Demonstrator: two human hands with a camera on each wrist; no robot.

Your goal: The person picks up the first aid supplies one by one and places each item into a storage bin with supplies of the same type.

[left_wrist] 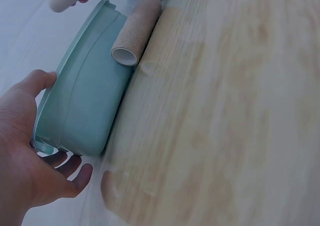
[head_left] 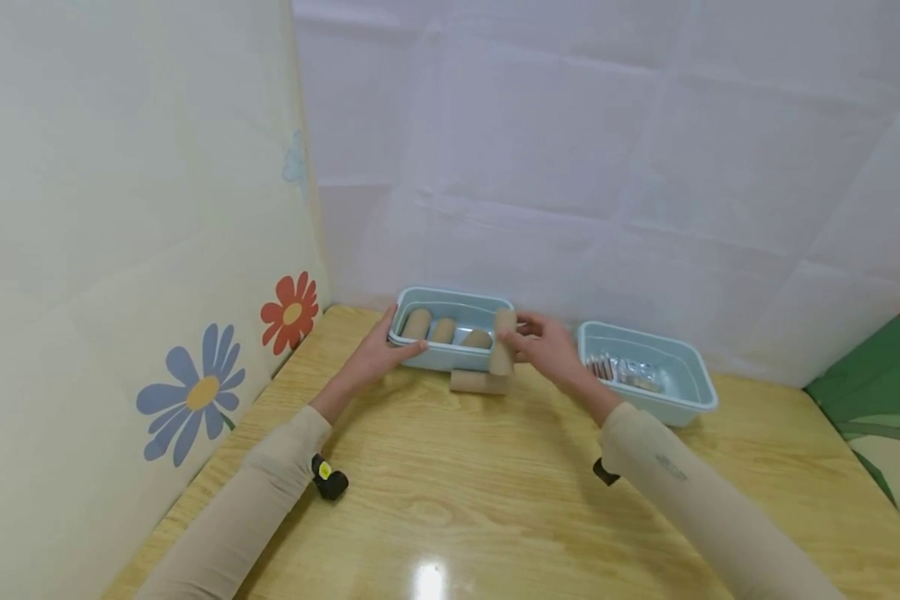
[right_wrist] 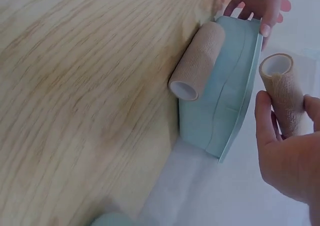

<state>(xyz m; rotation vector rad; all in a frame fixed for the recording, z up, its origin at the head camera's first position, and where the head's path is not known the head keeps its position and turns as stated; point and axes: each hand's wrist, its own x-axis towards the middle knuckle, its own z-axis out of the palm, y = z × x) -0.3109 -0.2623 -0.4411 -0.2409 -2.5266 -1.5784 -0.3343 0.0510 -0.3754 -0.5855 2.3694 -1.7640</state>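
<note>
Near the back wall stands a light blue-green plastic basin (head_left: 438, 359) with three tan rolls lying in it, among them a left roll (head_left: 417, 323). My left hand (head_left: 375, 354) grips the basin's left end, its thumb on the rim and its fingers round the end wall. Over the right end of the basin, my right hand (head_left: 547, 346) pinches a tan bandage roll (right_wrist: 287, 98) between thumb and fingers. This roll has a crinkled surface and a hollow white core. Another such roll (right_wrist: 197, 61) lies on the table against the basin's front wall.
To the right stands a second blue-green basin (head_left: 692, 371) holding several thin items, some in shiny clear wrapping (head_left: 637, 377). The wooden table (head_left: 435, 467) meets a white sheet wall (head_left: 540, 167) behind and a flower-printed sheet (head_left: 120, 250) on the left.
</note>
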